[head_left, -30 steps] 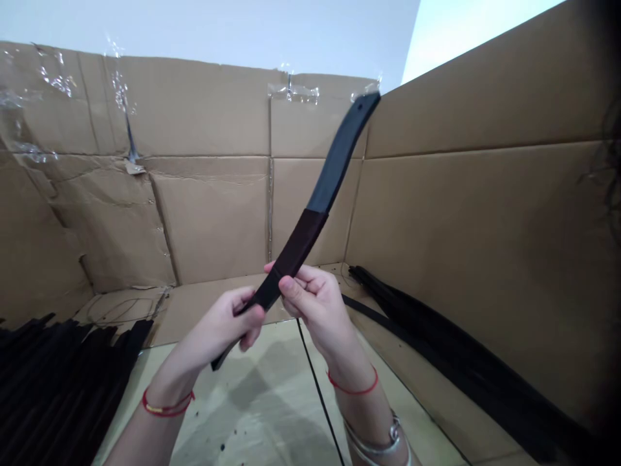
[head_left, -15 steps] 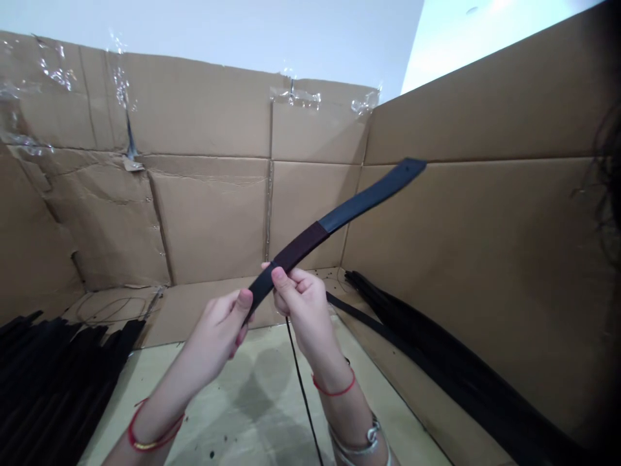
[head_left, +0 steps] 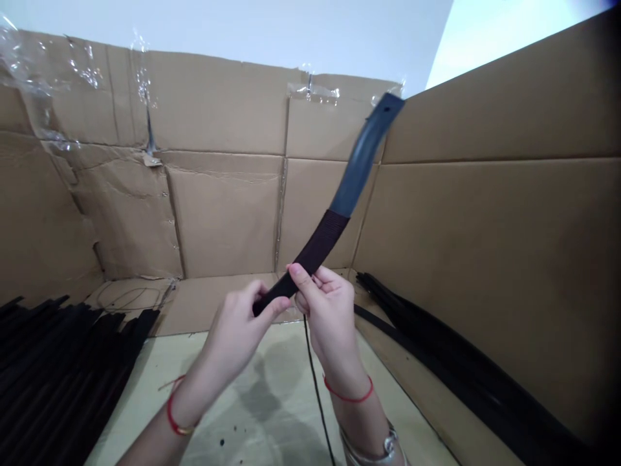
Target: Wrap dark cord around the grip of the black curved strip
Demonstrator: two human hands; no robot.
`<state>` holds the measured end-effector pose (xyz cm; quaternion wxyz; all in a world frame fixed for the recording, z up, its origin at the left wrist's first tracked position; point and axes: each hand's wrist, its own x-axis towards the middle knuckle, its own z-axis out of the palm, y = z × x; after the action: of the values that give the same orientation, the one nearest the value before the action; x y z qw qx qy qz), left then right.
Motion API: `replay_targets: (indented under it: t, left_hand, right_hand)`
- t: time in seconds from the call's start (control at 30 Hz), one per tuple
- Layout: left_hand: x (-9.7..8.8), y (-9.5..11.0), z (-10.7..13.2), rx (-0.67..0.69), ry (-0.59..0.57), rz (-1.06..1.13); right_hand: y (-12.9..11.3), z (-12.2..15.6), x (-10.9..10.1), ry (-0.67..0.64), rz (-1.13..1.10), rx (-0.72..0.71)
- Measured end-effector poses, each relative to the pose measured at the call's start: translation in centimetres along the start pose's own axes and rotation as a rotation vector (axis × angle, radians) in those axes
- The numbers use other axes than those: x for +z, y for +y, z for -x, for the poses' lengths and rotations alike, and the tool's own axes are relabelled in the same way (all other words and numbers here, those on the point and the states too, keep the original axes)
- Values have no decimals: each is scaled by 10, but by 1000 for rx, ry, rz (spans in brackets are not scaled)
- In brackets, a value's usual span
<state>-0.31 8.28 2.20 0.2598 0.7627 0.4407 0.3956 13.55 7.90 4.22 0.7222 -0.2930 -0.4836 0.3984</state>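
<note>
Both hands grip the lower end of a long curved dark strip (head_left: 356, 169) that rises up and to the right. Its upper half is smooth blue-grey with a small hole near the tip; its middle is wrapped in dark thread (head_left: 320, 244). My left hand (head_left: 240, 330) pinches the bottom end from the left with fingers closed. My right hand (head_left: 326, 307) is closed on the strip just above, thumb pressed on the wrapped part. A thin black thread (head_left: 315, 382) hangs down from the hands toward the floor.
Tall cardboard walls (head_left: 223, 207) patched with clear tape enclose the space on three sides. A pile of black strips (head_left: 58, 369) lies at the left. More black strips (head_left: 460, 375) lie along the right wall. A loose wire loop (head_left: 129, 298) lies on the cardboard floor flap.
The strip's free end swung down to the right half a second ago and has since swung back up steeply. Both hands kept their grip and shifted slightly right.
</note>
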Motion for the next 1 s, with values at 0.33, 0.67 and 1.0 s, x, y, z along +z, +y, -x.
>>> replay_targets:
  t: [0.33,0.67,1.0]
  left_hand:
    - [-14,-1,-2,40,84,111]
    - [-13,5,3,-32,167,126]
    - [-17,7,1,-171,-183,572]
  right_hand:
    - [4,2,4,-72,-80,10]
    - [3,9,7,-35,-13,-39]
    - [1,2,3,-263,-139,102]
